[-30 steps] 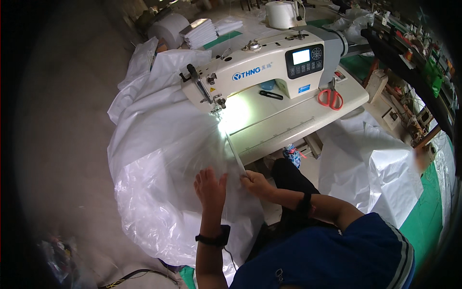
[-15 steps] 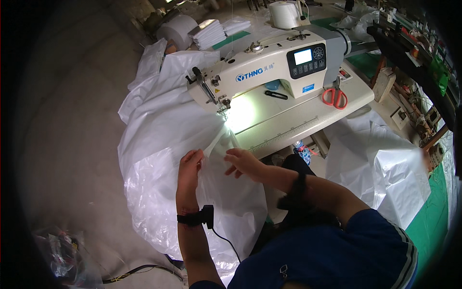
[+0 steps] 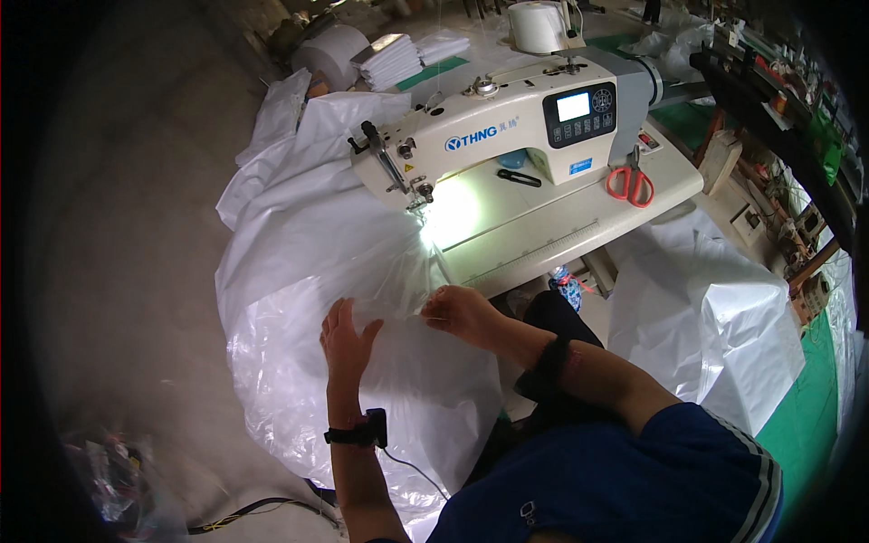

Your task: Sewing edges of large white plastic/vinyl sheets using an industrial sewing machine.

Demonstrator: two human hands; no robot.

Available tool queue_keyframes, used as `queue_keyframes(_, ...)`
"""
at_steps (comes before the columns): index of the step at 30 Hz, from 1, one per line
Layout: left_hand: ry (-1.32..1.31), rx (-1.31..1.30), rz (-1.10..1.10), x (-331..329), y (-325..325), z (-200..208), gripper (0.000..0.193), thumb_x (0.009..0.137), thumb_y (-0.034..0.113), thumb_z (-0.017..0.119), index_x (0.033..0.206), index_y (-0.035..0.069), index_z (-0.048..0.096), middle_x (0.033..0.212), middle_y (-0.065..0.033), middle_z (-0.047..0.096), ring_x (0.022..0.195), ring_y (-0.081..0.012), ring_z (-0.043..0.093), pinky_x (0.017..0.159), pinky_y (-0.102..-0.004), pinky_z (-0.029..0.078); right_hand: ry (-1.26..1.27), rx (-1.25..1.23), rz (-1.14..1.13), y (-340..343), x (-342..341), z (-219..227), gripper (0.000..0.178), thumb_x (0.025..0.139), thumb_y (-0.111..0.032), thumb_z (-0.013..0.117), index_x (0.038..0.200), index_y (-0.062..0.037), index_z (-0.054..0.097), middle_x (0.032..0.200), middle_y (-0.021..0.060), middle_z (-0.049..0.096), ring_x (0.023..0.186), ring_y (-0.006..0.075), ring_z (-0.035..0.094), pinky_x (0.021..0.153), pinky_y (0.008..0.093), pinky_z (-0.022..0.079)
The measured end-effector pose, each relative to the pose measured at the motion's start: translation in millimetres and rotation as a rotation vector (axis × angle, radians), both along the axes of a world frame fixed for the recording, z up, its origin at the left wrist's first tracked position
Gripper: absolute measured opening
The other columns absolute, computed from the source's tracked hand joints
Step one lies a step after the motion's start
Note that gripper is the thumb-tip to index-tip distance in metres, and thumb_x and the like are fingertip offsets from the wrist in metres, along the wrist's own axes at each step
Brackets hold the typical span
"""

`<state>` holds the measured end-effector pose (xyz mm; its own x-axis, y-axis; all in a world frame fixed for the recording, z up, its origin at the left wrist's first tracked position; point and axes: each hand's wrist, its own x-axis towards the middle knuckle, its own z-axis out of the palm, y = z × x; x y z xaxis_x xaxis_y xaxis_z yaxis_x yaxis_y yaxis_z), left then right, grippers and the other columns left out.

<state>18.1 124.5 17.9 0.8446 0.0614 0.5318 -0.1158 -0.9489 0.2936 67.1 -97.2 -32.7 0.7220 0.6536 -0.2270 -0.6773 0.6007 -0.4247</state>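
A large sheet of white plastic (image 3: pixel 290 308) hangs over the front of the white sewing machine (image 3: pixel 480 127) and runs up under its lit needle area. My left hand (image 3: pixel 347 339) lies on the sheet with fingers stretched and thumb apart, gripping nothing. To its right, my right hand (image 3: pixel 457 312) is closed, its fingertips pinching the edge of the plastic just below the needle. Folds in the sheet fan out from the needle toward both hands.
Red-handled scissors (image 3: pixel 631 184) and small black thread snips (image 3: pixel 519 177) lie on the machine bed. A thread cone (image 3: pixel 538 27) stands behind. More white plastic (image 3: pixel 715 317) drapes at the right. Stacked white sheets (image 3: pixel 389 61) sit at the back left; a black cable (image 3: pixel 262 507) crosses the floor.
My left hand has let go of the plastic, opened and moved slightly left and down. My right hand has gone from loose fingers to a pinch on the sheet's edge.
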Motion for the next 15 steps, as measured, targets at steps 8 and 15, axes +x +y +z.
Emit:
queue_keyframes(8, 0.308, 0.227, 0.191, 0.6, 34.5, -6.9, 0.014, 0.080, 0.018, 0.054, 0.085, 0.005, 0.056, 0.089, -0.0083, 0.058, 0.091, -0.0294, 0.053, 0.082, -0.0458, 0.038, -0.152, -0.378, 0.040, 17.4, -21.5, 32.4, 0.023, 0.084, -0.030, 0.059, 0.085, -0.0078, 0.054, 0.078, 0.0024, 0.053, 0.063, 0.0121, 0.049, 0.051, 0.0257, 0.038)
queue_keyframes(15, 0.038, 0.592, 0.338, 18.1, 43.0, 1.7, 0.011, 0.079, 0.016, 0.053, 0.079, 0.005, 0.055, 0.083, -0.0109, 0.058, 0.084, -0.0269, 0.055, 0.083, -0.0417, 0.038, 0.001, -0.199, 0.048, 6.1, -29.9, 17.7, 0.015, 0.084, -0.023, 0.061, 0.086, -0.0088, 0.056, 0.063, -0.0040, 0.048, 0.048, 0.0058, 0.036, 0.042, 0.0227, 0.029)
